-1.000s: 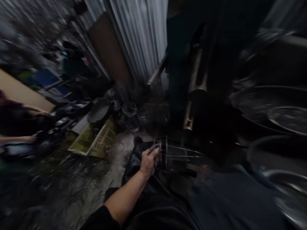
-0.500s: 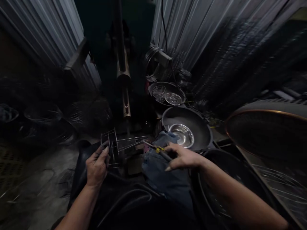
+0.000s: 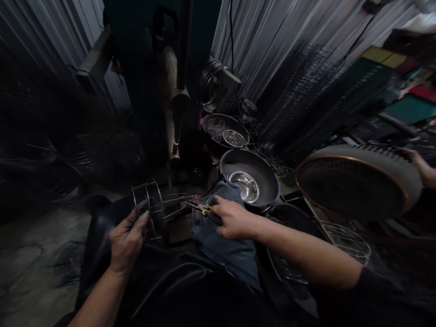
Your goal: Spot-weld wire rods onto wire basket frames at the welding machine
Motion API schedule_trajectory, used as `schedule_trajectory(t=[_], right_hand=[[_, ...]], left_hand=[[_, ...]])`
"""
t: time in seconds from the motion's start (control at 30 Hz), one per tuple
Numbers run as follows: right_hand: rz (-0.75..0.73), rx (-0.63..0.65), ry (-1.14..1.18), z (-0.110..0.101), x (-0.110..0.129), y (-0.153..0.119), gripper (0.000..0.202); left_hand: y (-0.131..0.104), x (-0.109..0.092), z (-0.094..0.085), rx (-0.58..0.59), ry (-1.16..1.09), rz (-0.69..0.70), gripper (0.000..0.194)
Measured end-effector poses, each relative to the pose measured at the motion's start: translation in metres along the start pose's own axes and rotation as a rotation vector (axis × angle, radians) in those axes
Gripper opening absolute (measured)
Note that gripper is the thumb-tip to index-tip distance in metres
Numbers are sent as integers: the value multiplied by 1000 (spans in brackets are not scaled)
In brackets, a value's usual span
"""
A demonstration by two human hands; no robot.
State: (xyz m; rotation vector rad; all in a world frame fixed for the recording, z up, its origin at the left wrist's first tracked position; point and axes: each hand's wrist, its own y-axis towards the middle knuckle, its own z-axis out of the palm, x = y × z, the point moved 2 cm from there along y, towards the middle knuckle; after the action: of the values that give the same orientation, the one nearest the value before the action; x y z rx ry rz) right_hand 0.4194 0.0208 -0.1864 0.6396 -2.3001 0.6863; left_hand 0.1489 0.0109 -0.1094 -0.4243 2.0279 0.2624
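My left hand [image 3: 127, 236] is closed around the near side of a round wire frame [image 3: 156, 200], its thin prongs pointing right. My right hand [image 3: 233, 218] grips a pair of pliers [image 3: 204, 209] with yellow-and-dark handles. The plier jaws point left and meet the ends of the frame's prongs; whether they pinch a wire I cannot tell. Beneath the pliers lies a blue cloth [image 3: 225, 254]. A shiny metal bowl [image 3: 250, 188] sits in a wide grey pan [image 3: 269, 170] just beyond my right hand.
Farther back, another pan [image 3: 241, 125] holds small wire pieces. A coil of wire [image 3: 213, 75] hangs behind it. At right stands a large round grey object with a copper-coloured rim [image 3: 354, 159], another person's hand [image 3: 422, 168] beside it. Upright metal pipes [image 3: 179, 104] rise ahead.
My right hand has closed more fully round the plier handles. The view has shifted right, bringing the other person's hand and more of the round object into sight.
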Motion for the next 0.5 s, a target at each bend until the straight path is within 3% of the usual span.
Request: schedule_trajectory(t=[0.17,0.3,0.37,0.5], right_hand=[[-33,-126,-240,21,-1,3,45],[-30,-179,-289,30,-6,4,45],[6,-127,-178,33,-8,5,43],[121,39,304,42,-7,11,46]], left_hand=[[-4,4,3,1,142,67,63],[-8,6,7,20,259,162,56],[-10,7,10,35,265,204,52],[-15,8,18,-11,244,233,50]])
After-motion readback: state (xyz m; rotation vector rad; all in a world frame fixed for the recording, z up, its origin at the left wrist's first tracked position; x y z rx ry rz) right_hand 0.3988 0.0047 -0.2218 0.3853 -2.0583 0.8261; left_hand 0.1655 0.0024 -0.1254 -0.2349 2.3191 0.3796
